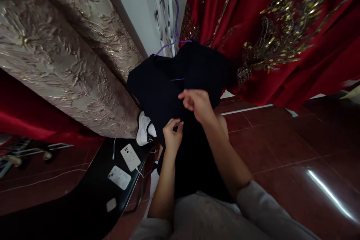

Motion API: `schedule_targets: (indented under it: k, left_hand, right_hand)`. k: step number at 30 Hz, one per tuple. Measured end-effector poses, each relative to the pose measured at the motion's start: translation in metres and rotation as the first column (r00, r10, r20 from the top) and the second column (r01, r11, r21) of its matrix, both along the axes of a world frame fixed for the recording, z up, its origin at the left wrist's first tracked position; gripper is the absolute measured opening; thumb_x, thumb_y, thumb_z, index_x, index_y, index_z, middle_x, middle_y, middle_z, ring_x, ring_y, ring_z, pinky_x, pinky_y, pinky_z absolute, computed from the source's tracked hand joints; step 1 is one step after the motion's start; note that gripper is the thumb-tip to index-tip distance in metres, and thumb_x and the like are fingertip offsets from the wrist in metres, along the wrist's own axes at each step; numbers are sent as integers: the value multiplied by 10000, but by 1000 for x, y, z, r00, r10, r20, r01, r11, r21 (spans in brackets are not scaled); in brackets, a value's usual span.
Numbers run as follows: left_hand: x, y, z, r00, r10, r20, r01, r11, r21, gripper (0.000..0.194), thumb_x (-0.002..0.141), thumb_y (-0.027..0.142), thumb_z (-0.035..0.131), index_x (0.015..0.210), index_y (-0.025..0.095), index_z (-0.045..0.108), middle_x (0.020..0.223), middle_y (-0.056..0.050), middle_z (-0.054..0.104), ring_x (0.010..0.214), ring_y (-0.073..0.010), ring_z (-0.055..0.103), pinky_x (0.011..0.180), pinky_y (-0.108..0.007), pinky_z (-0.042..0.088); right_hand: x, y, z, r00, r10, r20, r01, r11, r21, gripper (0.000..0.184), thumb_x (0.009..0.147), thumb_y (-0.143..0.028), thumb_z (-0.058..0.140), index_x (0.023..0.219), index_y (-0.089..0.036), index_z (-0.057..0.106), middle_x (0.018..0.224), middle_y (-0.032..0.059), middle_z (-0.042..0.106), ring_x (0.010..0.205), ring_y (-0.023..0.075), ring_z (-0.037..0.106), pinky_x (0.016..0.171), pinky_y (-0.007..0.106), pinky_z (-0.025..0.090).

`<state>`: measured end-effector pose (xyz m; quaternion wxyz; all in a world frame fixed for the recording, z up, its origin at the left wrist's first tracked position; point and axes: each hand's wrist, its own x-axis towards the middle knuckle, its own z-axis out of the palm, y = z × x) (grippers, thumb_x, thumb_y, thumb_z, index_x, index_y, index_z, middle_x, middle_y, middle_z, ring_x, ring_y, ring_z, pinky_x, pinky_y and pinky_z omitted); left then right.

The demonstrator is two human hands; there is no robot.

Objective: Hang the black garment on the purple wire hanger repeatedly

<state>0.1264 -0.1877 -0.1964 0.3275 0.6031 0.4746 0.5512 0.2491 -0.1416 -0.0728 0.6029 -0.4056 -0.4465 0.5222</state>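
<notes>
A dark navy garment (165, 82) hangs on a purple hanger (176, 30) in front of me, its lower part draped down toward my lap. My left hand (172, 133) is closed in a pinch on the garment's fabric near its middle. My right hand (197, 103) is just above and to the right, fingers curled and pinching the same dark fabric. The two hands are a short distance apart.
A red gown with gold embroidery (281, 33) hangs at the right, a beige brocade fabric (62, 56) at the left. A black table (92, 195) at lower left carries two white phones (131, 156) with a cable. A white shoe (144, 129) lies on the red tiled floor (281, 146).
</notes>
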Motion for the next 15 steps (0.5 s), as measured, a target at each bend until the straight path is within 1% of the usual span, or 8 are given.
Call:
schedule_targets:
  k: [2,3,5,6,8,10,13,15]
  left_hand:
    - [5,11,-7,1000,-2,-23,1,1000,-16,135,906,285,643,797,216,682,787,-46,627,745,-208,617,717,-355,533]
    - [5,18,-7,999,-15,-36,14,1000,-24,141,903,274,637,784,211,678,769,-44,624,728,-204,612,704,-354,530]
    - [3,31,0,996,-64,-70,61,997,-46,126,871,236,660,753,199,685,722,-33,623,683,-195,604,692,-352,526]
    - [0,37,9,989,-108,-98,102,993,-59,98,846,216,685,752,196,702,714,-30,639,678,-197,613,705,-358,530]
    - [-8,46,37,964,-204,-171,198,979,-55,26,814,187,729,814,197,753,779,-43,705,732,-217,662,773,-385,545]
    - [-15,52,75,949,-232,-212,245,969,37,157,846,194,726,994,206,776,972,-73,752,866,-238,702,873,-407,550]
    - [-19,60,133,995,-100,-26,103,963,250,357,917,251,708,1272,231,670,1105,-65,716,983,-223,695,952,-378,547]
    - [-17,67,162,997,-72,40,58,955,292,377,932,315,724,1292,240,640,1115,-47,684,1093,-246,673,973,-371,542]
  right_hand:
    - [-2,26,33,996,-81,-42,83,994,65,325,899,-435,645,736,-154,658,496,-33,518,389,34,362,394,185,207]
    - [-4,35,47,996,-84,-41,88,992,87,348,915,-463,643,746,-159,640,504,-38,511,387,31,354,390,181,210]
    - [-8,44,63,996,-81,-30,84,988,133,385,942,-507,624,760,-167,612,517,-42,506,392,30,364,388,171,233]
    - [-10,44,66,997,-73,-23,76,985,155,394,950,-516,614,761,-171,603,520,-41,507,398,32,376,391,166,251]
    - [-11,39,65,998,-60,-7,60,980,188,399,962,-508,601,741,-176,581,514,-41,503,406,36,396,399,156,284]
    - [-8,32,60,999,-42,15,38,978,204,397,963,-481,607,708,-182,554,496,-47,486,402,38,391,402,151,299]
    - [-3,26,64,998,-22,61,8,975,220,387,959,-432,620,676,-185,523,483,-53,456,403,38,379,404,147,292]
    - [0,26,71,994,-25,102,0,972,236,369,960,-389,617,669,-182,522,490,-52,450,417,38,385,418,146,293]
